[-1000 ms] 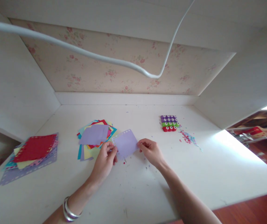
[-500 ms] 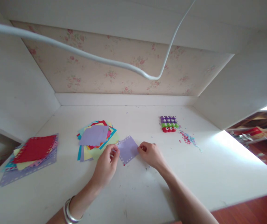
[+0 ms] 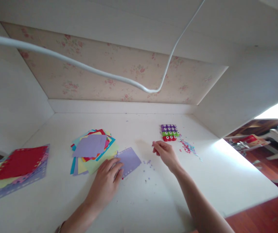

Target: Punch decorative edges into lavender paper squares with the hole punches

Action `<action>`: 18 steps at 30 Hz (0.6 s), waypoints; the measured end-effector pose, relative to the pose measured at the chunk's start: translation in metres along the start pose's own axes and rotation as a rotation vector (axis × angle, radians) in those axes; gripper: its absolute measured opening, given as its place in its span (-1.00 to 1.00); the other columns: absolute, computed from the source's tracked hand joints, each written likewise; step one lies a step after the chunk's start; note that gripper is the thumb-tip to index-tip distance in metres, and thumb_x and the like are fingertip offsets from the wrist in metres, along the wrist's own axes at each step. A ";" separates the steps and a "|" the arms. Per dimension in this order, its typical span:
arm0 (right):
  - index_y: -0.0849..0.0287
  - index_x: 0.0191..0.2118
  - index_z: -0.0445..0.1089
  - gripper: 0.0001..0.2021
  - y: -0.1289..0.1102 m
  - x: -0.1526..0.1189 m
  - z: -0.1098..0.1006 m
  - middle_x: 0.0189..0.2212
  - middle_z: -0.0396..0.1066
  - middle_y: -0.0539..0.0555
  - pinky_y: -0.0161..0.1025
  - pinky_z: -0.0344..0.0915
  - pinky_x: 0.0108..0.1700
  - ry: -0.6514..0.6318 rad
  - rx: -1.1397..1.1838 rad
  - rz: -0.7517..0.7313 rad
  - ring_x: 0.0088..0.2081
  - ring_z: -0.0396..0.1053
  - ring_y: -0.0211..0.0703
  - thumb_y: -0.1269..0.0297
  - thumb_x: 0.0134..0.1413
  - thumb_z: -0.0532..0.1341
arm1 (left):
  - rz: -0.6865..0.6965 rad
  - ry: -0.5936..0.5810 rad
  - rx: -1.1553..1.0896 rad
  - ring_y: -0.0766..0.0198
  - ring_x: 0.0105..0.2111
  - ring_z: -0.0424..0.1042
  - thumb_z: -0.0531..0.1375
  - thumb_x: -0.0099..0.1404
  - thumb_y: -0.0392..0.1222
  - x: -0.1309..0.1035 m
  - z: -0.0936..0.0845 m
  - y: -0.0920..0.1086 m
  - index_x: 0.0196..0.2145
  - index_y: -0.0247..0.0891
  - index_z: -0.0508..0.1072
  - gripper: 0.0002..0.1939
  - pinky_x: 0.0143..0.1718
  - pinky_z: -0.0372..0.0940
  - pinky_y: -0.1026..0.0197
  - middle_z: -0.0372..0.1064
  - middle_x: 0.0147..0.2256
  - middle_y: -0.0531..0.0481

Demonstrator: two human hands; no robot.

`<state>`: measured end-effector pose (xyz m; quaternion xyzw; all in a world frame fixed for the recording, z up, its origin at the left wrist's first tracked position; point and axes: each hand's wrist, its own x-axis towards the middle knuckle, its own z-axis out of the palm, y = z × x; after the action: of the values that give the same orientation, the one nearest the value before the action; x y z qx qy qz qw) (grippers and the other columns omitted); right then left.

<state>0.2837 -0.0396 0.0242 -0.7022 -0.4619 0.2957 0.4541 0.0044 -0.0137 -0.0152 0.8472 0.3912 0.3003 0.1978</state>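
Observation:
A purple square of paper with punched holes along some edges lies on the white table. My left hand rests at its left edge, fingers apart and lying over the paper. Raised above the table to the right, my right hand has thumb and fingertips pinched together; what they hold, if anything, is too small to make out. Small purple paper bits are scattered between the paper and my right hand. Touching the square's left side is a fanned stack of coloured paper, purple on top.
At far left lies a pile of punched sheets, red uppermost. A block of purple, green and red pieces with eyes stands at back right, beside a heap of red and blue bits. A white cable hangs across the view.
My right hand has let go of the purple paper's right corner and moved up and right. My left hand has flattened onto the paper. More purple bits now show beside it.

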 end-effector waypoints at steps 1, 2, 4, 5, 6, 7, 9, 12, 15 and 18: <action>0.17 -0.42 0.45 -0.62 0.003 0.008 -0.015 -0.52 0.43 0.04 -0.30 0.17 -0.42 0.069 0.014 -0.027 -0.50 0.27 -0.22 -0.06 0.12 0.16 | -0.047 0.018 -0.079 0.06 0.06 0.37 0.09 0.37 -0.12 0.004 0.001 0.003 -0.12 -0.12 0.50 -0.77 0.13 0.25 -0.09 0.42 0.00 -0.09; 0.18 -0.42 0.45 -0.62 0.008 0.017 -0.031 -0.50 0.44 0.05 -0.29 0.20 -0.39 0.149 0.014 -0.045 -0.47 0.29 -0.21 -0.06 0.10 0.18 | -0.099 0.027 -0.172 0.07 0.08 0.36 0.08 0.37 -0.09 0.009 0.003 0.007 -0.11 -0.12 0.50 -0.75 0.14 0.24 -0.07 0.41 0.02 -0.09; 0.19 -0.31 0.49 -0.62 0.019 0.039 -0.060 -0.43 0.48 0.09 -0.25 0.25 -0.31 0.342 0.057 -0.043 -0.39 0.35 -0.14 -0.06 0.05 0.20 | -0.211 0.009 -0.386 0.08 0.11 0.34 0.09 0.36 -0.03 0.026 0.012 0.021 -0.07 -0.12 0.49 -0.72 0.17 0.22 -0.04 0.39 0.06 -0.08; 0.19 -0.25 0.50 -0.61 0.025 0.051 -0.073 -0.36 0.51 0.11 -0.23 0.27 -0.27 0.442 0.087 -0.022 -0.33 0.38 -0.11 -0.06 0.04 0.19 | -0.268 -0.021 -0.510 0.08 0.11 0.34 0.09 0.35 -0.01 0.037 0.019 0.030 -0.05 -0.13 0.47 -0.69 0.16 0.24 -0.02 0.38 0.08 -0.08; 0.19 -0.21 0.50 -0.60 0.032 0.064 -0.084 -0.27 0.52 0.13 -0.21 0.29 -0.22 0.517 0.093 0.009 -0.26 0.40 -0.07 -0.04 0.04 0.18 | -0.340 -0.039 -0.639 0.09 0.10 0.36 0.10 0.34 0.00 0.050 0.028 0.040 -0.01 -0.13 0.46 -0.66 0.13 0.27 0.00 0.38 0.08 -0.08; 0.18 -0.18 0.50 -0.60 0.040 0.076 -0.093 -0.21 0.52 0.13 -0.20 0.29 -0.18 0.594 0.080 0.048 -0.19 0.41 -0.04 -0.03 0.03 0.17 | -0.409 -0.069 -0.756 0.09 0.11 0.35 0.11 0.33 0.01 0.063 0.038 0.050 0.02 -0.13 0.44 -0.63 0.15 0.25 0.01 0.38 0.10 -0.09; 0.18 -0.11 0.48 -0.57 0.054 0.098 -0.103 -0.11 0.49 0.14 -0.17 0.29 -0.10 0.659 0.051 0.092 -0.09 0.39 0.00 -0.01 0.05 0.12 | -0.507 -0.084 -0.961 0.10 0.16 0.29 0.11 0.33 0.00 0.093 0.064 0.069 0.05 -0.13 0.42 -0.61 0.21 0.17 0.02 0.34 0.14 -0.09; 0.21 -0.06 0.47 -0.52 0.070 0.122 -0.105 -0.07 0.48 0.18 -0.13 0.27 -0.04 0.687 0.013 0.136 -0.04 0.37 0.05 -0.02 0.07 0.06 | -0.560 -0.035 -1.117 0.11 0.24 0.19 0.10 0.33 -0.01 0.135 0.104 0.094 0.11 -0.17 0.38 -0.56 0.26 0.09 0.03 0.23 0.22 -0.08; 0.21 -0.10 0.48 -0.51 0.081 0.135 -0.100 -0.09 0.49 0.20 -0.11 0.26 -0.01 0.696 -0.039 0.164 -0.03 0.36 0.08 -0.03 0.10 0.01 | -0.568 0.007 -1.124 0.12 0.28 0.10 0.01 0.38 0.01 0.173 0.137 0.114 0.16 -0.22 0.32 -0.52 0.29 0.02 0.06 0.14 0.27 -0.10; 0.18 -0.17 0.49 -0.49 0.086 0.142 -0.093 -0.14 0.51 0.21 -0.11 0.27 -0.05 0.681 -0.098 0.179 -0.08 0.39 0.09 -0.06 0.14 -0.05 | -0.560 0.048 -1.120 0.14 0.28 0.09 -0.07 0.42 0.04 0.202 0.162 0.131 0.17 -0.25 0.30 -0.50 0.29 -0.01 0.11 0.15 0.27 -0.10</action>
<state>0.4505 0.0425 -0.0157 -0.8192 -0.2341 0.0609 0.5199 0.2866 0.0474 0.0104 0.4733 0.3860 0.4154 0.6741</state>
